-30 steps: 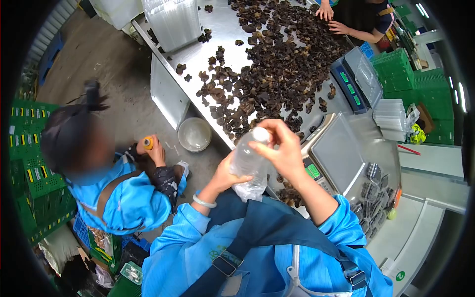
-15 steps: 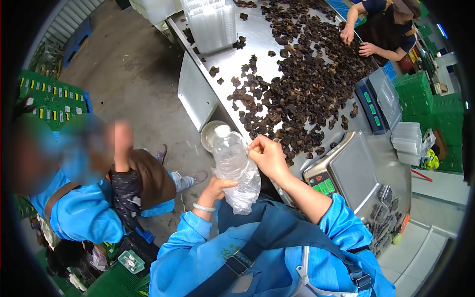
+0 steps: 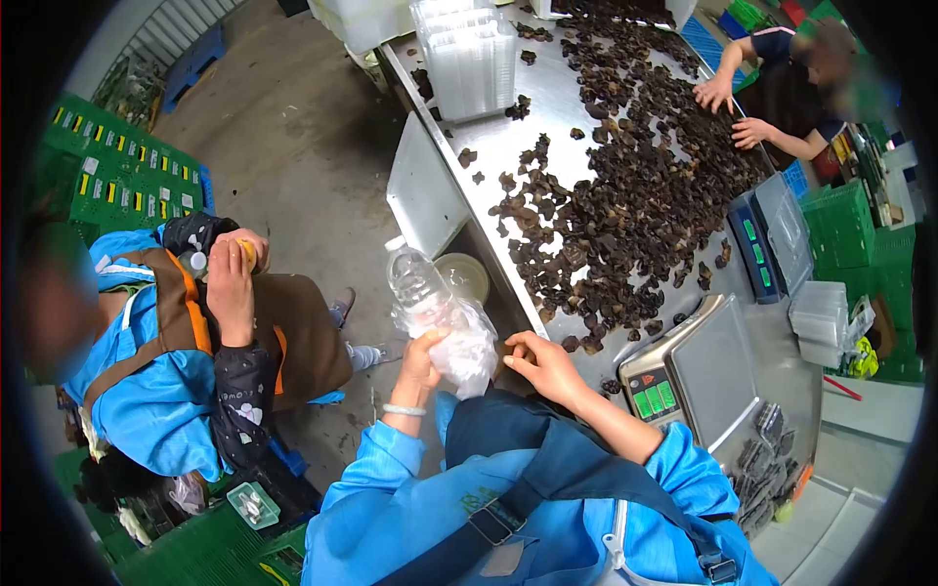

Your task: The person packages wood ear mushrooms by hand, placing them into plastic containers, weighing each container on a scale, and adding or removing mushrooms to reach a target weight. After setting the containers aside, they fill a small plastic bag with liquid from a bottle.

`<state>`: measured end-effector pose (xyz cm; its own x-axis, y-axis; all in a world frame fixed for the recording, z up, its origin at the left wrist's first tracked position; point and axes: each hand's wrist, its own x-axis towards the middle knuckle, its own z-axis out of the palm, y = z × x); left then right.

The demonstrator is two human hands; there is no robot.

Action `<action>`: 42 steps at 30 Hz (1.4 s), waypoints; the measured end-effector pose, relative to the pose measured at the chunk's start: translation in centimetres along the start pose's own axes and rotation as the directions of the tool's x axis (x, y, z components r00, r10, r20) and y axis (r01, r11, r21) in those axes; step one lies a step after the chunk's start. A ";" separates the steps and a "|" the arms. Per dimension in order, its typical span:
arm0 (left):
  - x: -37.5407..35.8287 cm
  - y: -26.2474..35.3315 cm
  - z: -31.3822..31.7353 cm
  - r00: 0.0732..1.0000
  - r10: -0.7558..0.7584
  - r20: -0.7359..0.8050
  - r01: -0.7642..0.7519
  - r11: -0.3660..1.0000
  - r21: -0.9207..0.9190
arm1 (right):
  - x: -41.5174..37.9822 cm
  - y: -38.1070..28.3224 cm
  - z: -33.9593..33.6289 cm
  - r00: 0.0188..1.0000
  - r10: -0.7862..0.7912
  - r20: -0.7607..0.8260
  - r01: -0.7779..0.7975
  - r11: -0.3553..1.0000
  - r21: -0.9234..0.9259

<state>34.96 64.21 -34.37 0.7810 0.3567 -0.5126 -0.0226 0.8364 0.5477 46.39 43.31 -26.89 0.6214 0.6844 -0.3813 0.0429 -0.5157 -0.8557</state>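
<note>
At the far left of the frame, stacked green crates are seen on the concrete floor, and just right of them a crouching person in a blue jacket and brown apron is shown with a small orange-capped bottle raised in one hand. Below centre, slightly left, the left hand is closed around the lower part of a clear plastic bottle, which is tilted with its open neck toward the upper left of the frame. The fingers are wrapped about the bottle's base together with a crumpled clear plastic bag, so that bottle and bag are pressed against the palm and the body of the bottle rises above the fingertips. A pale bangle is worn on that wrist. Just right of the bag, the right hand is held apart from the bottle, its fingers loosely curled and narrow; whether anything small is pinched in them cannot be told. Beyond the hands, a steel table is covered with dark dried fungus pieces, and a stack of clear trays stands at the top centre. At lower right a weighing scale is set, and at the upper right another person's two hands are laid on the fungus
</note>
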 end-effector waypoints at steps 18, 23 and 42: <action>1.6 5.0 -4.1 0.826 0.456 -0.332 -0.453 0.887 0.090 | -1.6 2.8 1.0 0.960 -0.047 0.276 0.104 0.975 -0.196; 1.6 4.3 -3.8 0.839 0.442 -0.318 -0.437 0.895 0.091 | -1.9 3.3 1.0 0.956 -0.038 0.290 0.111 0.964 -0.240; 2.1 3.0 -4.5 0.848 0.410 -0.336 -0.412 0.909 0.067 | -2.8 4.8 1.6 0.945 -0.034 0.326 0.150 0.929 -0.338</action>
<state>33.70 69.32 -36.78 0.4431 0.7851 -0.4328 -0.3004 0.5849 0.7534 43.63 39.73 -30.43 0.3304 0.8320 -0.4456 0.3969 -0.5508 -0.7342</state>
